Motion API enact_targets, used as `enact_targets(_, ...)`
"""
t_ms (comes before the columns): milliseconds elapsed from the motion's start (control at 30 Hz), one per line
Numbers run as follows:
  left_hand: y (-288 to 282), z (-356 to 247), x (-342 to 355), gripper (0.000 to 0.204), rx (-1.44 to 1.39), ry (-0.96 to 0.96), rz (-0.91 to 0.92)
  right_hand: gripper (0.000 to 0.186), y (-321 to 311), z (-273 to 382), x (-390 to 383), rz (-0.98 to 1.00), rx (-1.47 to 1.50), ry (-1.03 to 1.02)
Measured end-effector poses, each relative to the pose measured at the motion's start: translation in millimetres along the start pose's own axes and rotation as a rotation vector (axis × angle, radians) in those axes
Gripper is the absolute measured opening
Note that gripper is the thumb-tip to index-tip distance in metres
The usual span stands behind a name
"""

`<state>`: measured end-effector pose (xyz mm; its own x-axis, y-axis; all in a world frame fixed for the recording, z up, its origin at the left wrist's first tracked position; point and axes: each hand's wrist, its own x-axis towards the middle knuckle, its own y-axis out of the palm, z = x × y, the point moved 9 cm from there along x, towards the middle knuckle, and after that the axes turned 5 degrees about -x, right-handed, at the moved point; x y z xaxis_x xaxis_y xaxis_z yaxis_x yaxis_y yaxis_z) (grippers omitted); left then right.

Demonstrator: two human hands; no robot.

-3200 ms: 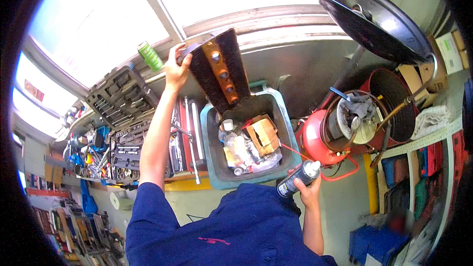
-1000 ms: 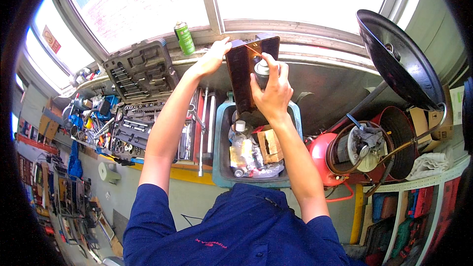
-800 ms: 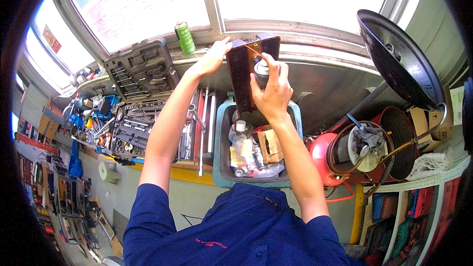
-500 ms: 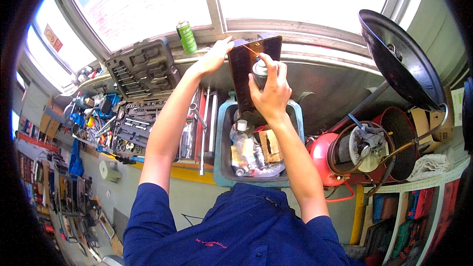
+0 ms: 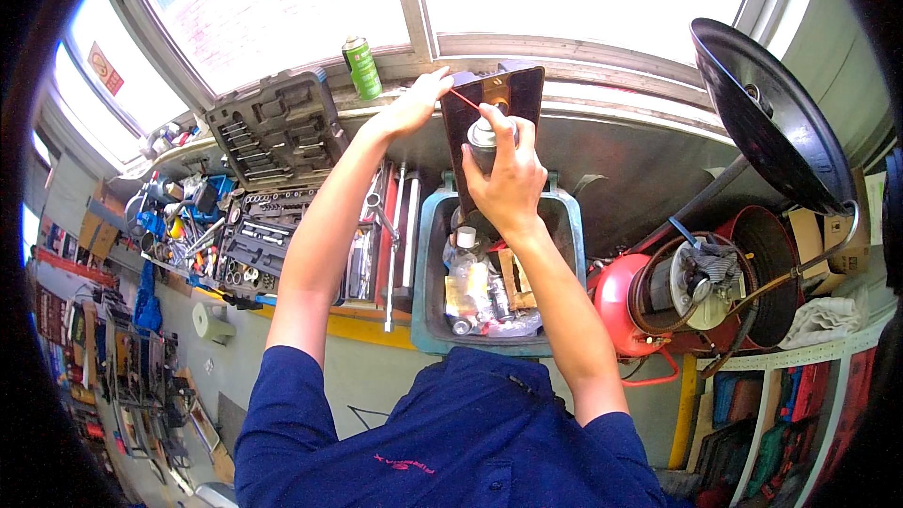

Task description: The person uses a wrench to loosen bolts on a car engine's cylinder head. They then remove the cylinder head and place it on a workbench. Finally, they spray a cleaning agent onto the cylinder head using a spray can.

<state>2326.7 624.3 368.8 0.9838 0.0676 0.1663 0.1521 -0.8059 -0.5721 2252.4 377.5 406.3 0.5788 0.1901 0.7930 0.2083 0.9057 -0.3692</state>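
A long, dark, flat box-like piece (image 5: 529, 99) stands upright above the bin, with a brownish metal fitting near its top. My left hand (image 5: 420, 105) grips its upper left edge, the fingers partly hidden behind it. In front of the piece, my right hand (image 5: 511, 177) is wrapped around a spray can (image 5: 482, 138), index finger on the top. From the nozzle a thin red straw (image 5: 465, 98) reaches toward the piece's upper left edge, close to my left hand. Whether any spray comes out cannot be made out.
Below is a blue-green bin (image 5: 425, 325) of bottles and cardboard. Left of it lie a red-edged tray (image 5: 384, 254) and an open socket set (image 5: 273, 146). A green can (image 5: 361, 68) stands on the sill. To the right are a red tank (image 5: 621, 301) and a black dish (image 5: 762, 113).
My right hand has shifted a little left with the spray can, bringing the straw tip nearer the piece's left edge. My left hand keeps its hold.
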Motion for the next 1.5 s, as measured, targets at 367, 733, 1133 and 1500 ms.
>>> enact_targets(367,0.3,-1.5,-1.7,0.082,0.02,-0.018,0.01,0.068,1.5,5.8,-6.2,0.009,-0.015,-0.013)
enact_targets(733,-3.6,6.3,3.7,0.082,-0.005,-0.039,0.042,0.069,0.1,10.6,-5.5,-0.001,-0.027,-0.033)
enact_targets(1133,-6.8,18.5,7.9,0.086,-0.072,-0.084,0.042,0.068,2.5,8.4,-14.7,0.017,-0.026,-0.012)
enact_targets(1500,-3.8,16.8,11.4,0.085,-0.06,-0.076,0.033,0.068,9.6,-2.5,-29.4,0.058,-0.043,0.017)
